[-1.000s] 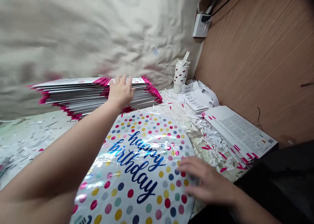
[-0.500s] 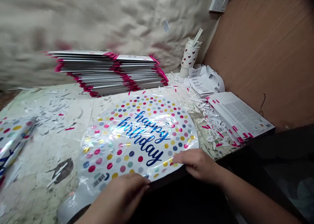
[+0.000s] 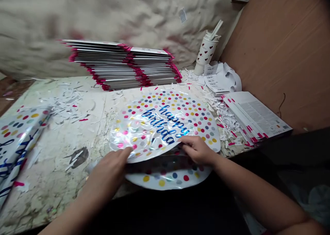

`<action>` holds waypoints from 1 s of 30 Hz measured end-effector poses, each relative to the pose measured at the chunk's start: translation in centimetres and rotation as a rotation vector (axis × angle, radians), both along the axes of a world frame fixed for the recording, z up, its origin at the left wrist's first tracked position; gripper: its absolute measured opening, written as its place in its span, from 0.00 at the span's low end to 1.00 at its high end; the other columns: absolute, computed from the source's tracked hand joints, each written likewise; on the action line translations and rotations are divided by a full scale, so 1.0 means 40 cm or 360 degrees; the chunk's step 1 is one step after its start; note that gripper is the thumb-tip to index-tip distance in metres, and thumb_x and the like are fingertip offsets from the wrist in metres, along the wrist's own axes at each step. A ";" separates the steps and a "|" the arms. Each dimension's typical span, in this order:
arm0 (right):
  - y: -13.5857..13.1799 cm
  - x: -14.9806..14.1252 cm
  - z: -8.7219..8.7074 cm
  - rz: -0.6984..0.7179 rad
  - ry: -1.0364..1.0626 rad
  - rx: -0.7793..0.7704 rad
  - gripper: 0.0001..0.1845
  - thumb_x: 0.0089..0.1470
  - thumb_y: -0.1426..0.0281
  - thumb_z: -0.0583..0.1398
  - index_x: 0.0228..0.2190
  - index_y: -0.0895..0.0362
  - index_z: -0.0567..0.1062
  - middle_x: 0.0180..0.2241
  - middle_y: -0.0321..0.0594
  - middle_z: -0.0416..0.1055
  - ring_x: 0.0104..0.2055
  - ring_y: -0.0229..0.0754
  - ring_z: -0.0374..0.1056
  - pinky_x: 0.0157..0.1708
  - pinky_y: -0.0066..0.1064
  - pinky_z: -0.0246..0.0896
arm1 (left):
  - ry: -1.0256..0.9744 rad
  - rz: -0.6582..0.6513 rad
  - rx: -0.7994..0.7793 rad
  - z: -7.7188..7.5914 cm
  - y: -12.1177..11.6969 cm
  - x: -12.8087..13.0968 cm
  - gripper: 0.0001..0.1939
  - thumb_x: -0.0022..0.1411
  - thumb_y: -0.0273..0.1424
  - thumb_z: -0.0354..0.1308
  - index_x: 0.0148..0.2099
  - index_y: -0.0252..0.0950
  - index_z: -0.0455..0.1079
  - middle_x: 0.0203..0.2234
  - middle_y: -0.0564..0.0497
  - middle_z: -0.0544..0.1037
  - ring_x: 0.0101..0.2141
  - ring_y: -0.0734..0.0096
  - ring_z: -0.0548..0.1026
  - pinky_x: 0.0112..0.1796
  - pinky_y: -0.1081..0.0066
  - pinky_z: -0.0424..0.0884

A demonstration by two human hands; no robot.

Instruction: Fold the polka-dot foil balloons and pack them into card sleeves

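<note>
A flat, clear-white foil balloon (image 3: 140,128) with coloured dots and blue "happy birthday" lettering lies at the front of the table. Its near edge is raised and curved. My right hand (image 3: 197,150) pinches that edge just below the lettering. At the left end of the same edge, my left hand (image 3: 113,166) is closed on the foil, its fingertips partly hidden. Under the raised edge another dotted foil layer (image 3: 167,180) shows; I cannot tell whether it belongs to the same balloon.
Pink-edged flat packs (image 3: 116,65) stand stacked at the back. A heart-patterned tumbler (image 3: 206,51), a label roll (image 3: 219,80) and printed packs (image 3: 260,114) are on the right. Paper scraps (image 3: 63,99) litter the table. Folded dotted foil (image 3: 23,135) lies at the left.
The balloon's near edge has come up and away from the table's front edge, uncovering the dotted layer beneath. Both hands have moved forward with it, and the left hand sits farther from the right.
</note>
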State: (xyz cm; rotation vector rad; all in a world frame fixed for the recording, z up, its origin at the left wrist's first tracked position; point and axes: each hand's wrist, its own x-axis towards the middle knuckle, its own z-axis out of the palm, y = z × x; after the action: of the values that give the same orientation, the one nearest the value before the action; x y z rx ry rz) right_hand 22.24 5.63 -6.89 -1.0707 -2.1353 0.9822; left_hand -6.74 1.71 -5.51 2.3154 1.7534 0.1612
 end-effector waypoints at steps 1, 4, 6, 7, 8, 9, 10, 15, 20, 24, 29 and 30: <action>-0.003 0.014 -0.004 -0.0047 0.0065 -0.0003 0.11 0.54 0.75 0.50 0.31 0.59 0.73 0.31 0.40 0.73 0.33 0.38 0.69 0.34 0.27 0.63 | 0.0143 0.0029 0.0086 0.000 -0.013 -0.038 0.19 0.52 0.25 0.46 0.47 0.36 0.66 0.35 0.40 0.74 0.36 0.51 0.72 0.36 0.59 0.66; -0.025 0.039 -0.006 0.0011 0.0085 0.0073 0.13 0.49 0.77 0.51 0.35 0.58 0.73 0.33 0.41 0.74 0.35 0.40 0.70 0.36 0.29 0.64 | 0.0302 0.0023 0.0390 0.010 -0.032 -0.096 0.24 0.54 0.30 0.49 0.54 0.31 0.60 0.43 0.34 0.71 0.43 0.43 0.70 0.43 0.51 0.64; -0.046 0.039 -0.004 0.0121 0.0058 0.0183 0.16 0.46 0.77 0.51 0.37 0.58 0.73 0.35 0.42 0.75 0.37 0.40 0.71 0.37 0.30 0.65 | 0.0216 -0.0197 0.0538 0.008 -0.025 -0.091 0.32 0.53 0.33 0.53 0.60 0.33 0.53 0.54 0.34 0.64 0.52 0.43 0.64 0.50 0.50 0.60; -0.058 0.037 -0.005 0.0194 0.0047 0.0232 0.18 0.45 0.78 0.51 0.38 0.58 0.72 0.35 0.42 0.75 0.37 0.40 0.71 0.37 0.30 0.66 | 0.0180 -0.0351 0.0557 -0.001 -0.018 -0.084 0.34 0.53 0.32 0.53 0.62 0.35 0.50 0.57 0.37 0.61 0.54 0.45 0.62 0.52 0.52 0.58; -0.069 0.037 -0.007 0.0285 0.0030 0.0279 0.19 0.45 0.78 0.51 0.38 0.58 0.73 0.35 0.42 0.75 0.38 0.40 0.71 0.38 0.30 0.66 | 0.0176 -0.0488 0.0556 -0.015 -0.011 -0.077 0.34 0.54 0.29 0.51 0.63 0.36 0.49 0.58 0.39 0.61 0.55 0.49 0.63 0.53 0.55 0.59; -0.080 0.041 -0.012 0.0374 -0.0011 0.0335 0.20 0.44 0.78 0.51 0.40 0.58 0.73 0.36 0.42 0.75 0.40 0.41 0.70 0.40 0.31 0.66 | 0.0205 -0.0576 0.0556 -0.034 -0.006 -0.074 0.33 0.55 0.27 0.49 0.63 0.36 0.50 0.57 0.41 0.63 0.54 0.53 0.65 0.52 0.58 0.62; -0.089 0.051 -0.019 0.0448 -0.0096 0.0394 0.22 0.43 0.78 0.52 0.42 0.58 0.72 0.40 0.43 0.74 0.44 0.43 0.69 0.44 0.33 0.65 | 0.0252 -0.0623 0.0557 -0.055 -0.003 -0.076 0.32 0.55 0.24 0.46 0.63 0.37 0.51 0.56 0.42 0.65 0.52 0.56 0.68 0.50 0.61 0.65; -0.089 0.191 -0.074 0.0102 -0.0604 0.0553 0.35 0.46 0.80 0.53 0.58 0.59 0.58 0.58 0.49 0.57 0.61 0.49 0.51 0.56 0.48 0.52 | 0.0251 -0.0705 0.0571 -0.125 -0.030 -0.122 0.31 0.58 0.28 0.46 0.64 0.41 0.49 0.55 0.48 0.67 0.50 0.59 0.70 0.45 0.67 0.70; -0.025 0.326 -0.105 -0.0179 -0.0513 0.0362 0.22 0.52 0.74 0.55 0.51 0.55 0.69 0.53 0.45 0.65 0.56 0.45 0.60 0.55 0.41 0.58 | -0.0050 -0.0519 0.0375 -0.101 -0.043 -0.162 0.30 0.60 0.32 0.45 0.63 0.53 0.47 0.55 0.57 0.66 0.50 0.63 0.70 0.47 0.66 0.69; 0.030 0.339 -0.091 -0.0170 -0.0299 0.0044 0.17 0.52 0.73 0.55 0.43 0.53 0.76 0.50 0.41 0.69 0.53 0.44 0.64 0.55 0.39 0.57 | -0.0259 -0.0414 0.0214 -0.092 0.026 -0.210 0.26 0.56 0.26 0.44 0.53 0.57 0.63 0.53 0.63 0.68 0.52 0.68 0.68 0.49 0.65 0.67; 0.090 0.337 -0.066 -0.0300 -0.0111 -0.0352 0.16 0.50 0.70 0.55 0.39 0.56 0.78 0.44 0.41 0.74 0.48 0.45 0.68 0.51 0.38 0.61 | -0.0489 0.0076 -0.0087 -0.092 0.099 -0.256 0.17 0.51 0.28 0.46 0.40 0.44 0.72 0.43 0.58 0.77 0.47 0.66 0.72 0.48 0.64 0.68; 0.100 0.341 -0.065 -0.0326 -0.0105 -0.0385 0.16 0.49 0.70 0.56 0.39 0.56 0.78 0.44 0.41 0.74 0.48 0.46 0.68 0.51 0.39 0.60 | -0.0482 0.0197 -0.0094 -0.091 0.102 -0.260 0.16 0.51 0.29 0.47 0.40 0.44 0.71 0.41 0.57 0.78 0.44 0.67 0.74 0.46 0.65 0.69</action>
State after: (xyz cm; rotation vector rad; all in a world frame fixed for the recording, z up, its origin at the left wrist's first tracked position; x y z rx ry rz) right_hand 35.87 9.63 -9.50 -1.4252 -1.9444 1.1390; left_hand -17.15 5.77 -9.15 2.0171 1.7197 0.4494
